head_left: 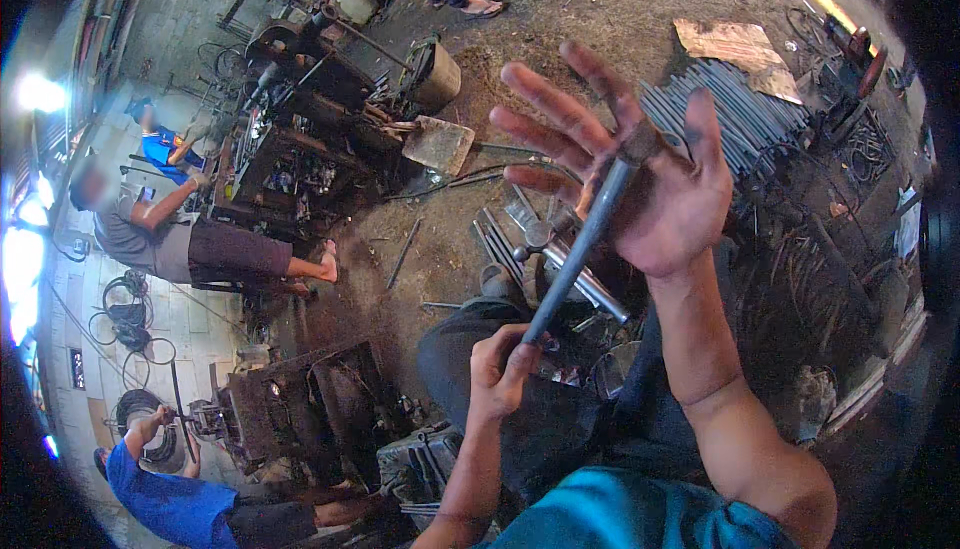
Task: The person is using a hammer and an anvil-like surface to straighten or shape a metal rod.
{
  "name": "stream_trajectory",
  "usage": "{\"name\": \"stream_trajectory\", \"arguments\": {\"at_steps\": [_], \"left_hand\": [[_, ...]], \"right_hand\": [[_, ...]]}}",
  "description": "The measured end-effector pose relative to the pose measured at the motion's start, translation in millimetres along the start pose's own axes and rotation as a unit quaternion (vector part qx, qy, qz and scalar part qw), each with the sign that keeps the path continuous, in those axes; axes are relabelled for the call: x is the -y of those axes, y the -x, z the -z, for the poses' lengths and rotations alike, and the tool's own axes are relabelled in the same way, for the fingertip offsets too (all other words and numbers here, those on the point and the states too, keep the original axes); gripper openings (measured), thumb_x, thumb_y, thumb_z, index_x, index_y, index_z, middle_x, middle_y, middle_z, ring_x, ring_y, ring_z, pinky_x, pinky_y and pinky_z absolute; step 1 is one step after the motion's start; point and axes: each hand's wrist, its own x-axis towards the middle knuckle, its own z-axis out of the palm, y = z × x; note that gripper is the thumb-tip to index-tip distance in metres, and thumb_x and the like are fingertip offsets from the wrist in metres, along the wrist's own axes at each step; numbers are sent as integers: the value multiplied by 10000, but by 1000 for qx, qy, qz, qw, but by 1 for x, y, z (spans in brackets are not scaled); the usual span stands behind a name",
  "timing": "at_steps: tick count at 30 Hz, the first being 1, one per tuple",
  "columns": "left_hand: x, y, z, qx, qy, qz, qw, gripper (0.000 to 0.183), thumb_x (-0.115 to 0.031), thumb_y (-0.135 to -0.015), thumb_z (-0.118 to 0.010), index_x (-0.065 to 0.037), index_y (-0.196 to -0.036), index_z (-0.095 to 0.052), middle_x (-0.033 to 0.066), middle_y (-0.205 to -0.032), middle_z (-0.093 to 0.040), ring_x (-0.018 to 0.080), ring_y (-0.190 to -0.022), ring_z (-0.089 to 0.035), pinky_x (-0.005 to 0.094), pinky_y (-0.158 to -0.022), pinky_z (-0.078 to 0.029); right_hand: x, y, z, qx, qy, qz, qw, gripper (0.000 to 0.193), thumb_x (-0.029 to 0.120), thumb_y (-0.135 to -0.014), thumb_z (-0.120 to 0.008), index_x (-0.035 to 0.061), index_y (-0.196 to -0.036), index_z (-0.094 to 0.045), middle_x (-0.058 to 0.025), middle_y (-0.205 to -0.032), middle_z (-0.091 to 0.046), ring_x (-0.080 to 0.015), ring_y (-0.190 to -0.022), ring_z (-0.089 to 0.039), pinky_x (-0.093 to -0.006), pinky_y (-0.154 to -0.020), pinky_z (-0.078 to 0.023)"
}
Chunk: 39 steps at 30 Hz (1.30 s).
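Note:
My left hand is wrapped round the lower end of a dark grey metal rod, which slants up and to the right. At the rod's upper end sits a short brownish collar-like head, in front of my right palm. My right hand is open, its fingers spread and palm showing; whether the head touches the palm I cannot tell. Beneath the rod, near my legs, lies a shiny metal tool with a rounded knob at one end, partly hidden. Several thin metal bars lie beside it on the ground.
A pile of grey rods lies at the right, by a flat worn board. Machinery and a bucket stand at the upper left. Co-workers are at the left, one in a blue shirt at the lower left.

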Motion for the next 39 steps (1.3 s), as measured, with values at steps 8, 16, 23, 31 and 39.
{"name": "stream_trajectory", "arguments": {"at_steps": [8,16,23,31,39], "left_hand": [[-4,1,-9,-34,13,10,999,269,-241,-931,-644,2,-990,-545,34,-717,-618,68,-603,-533,223,-558,-434],[-1,2,-11,-27,-12,-12,999,271,-274,-984,-544,-4,-968,-565,45,-715,-637,63,-580,-530,231,-529,-428],[7,0,-4,56,96,96,989,501,-488,-952,-520,9,-998,-559,46,-711,-586,111,-578,-547,234,-515,-418],[56,-21,-18,118,277,222,927,364,-426,-922,-581,-70,-946,-506,-15,-651,-470,79,-514,-440,214,-431,-330],[103,13,15,63,347,329,876,294,-313,-969,-561,-140,-791,-404,-62,-582,-328,38,-440,-324,212,-372,-287]], "right_hand": [[2,0,-5,-5,14,7,1000,854,672,-926,-276,97,-1538,-120,-284,-1557,-110,-465,-1417,-198,-570,-1102,-278],[1,1,-2,-1,26,9,1000,845,670,-929,-265,97,-1536,-135,-283,-1555,-125,-470,-1415,-199,-570,-1106,-267],[0,2,11,-12,36,11,999,823,661,-934,-270,97,-1526,-177,-261,-1548,-181,-460,-1401,-242,-556,-1099,-284],[14,44,220,-276,755,-201,560,511,448,-918,-582,2,-1167,-615,-172,-1227,-625,-270,-1095,-614,-386,-903,-482],[-39,97,231,-109,795,-418,427,563,495,-860,-604,24,-1169,-605,-249,-1072,-657,-410,-998,-636,-459,-878,-497]]}}
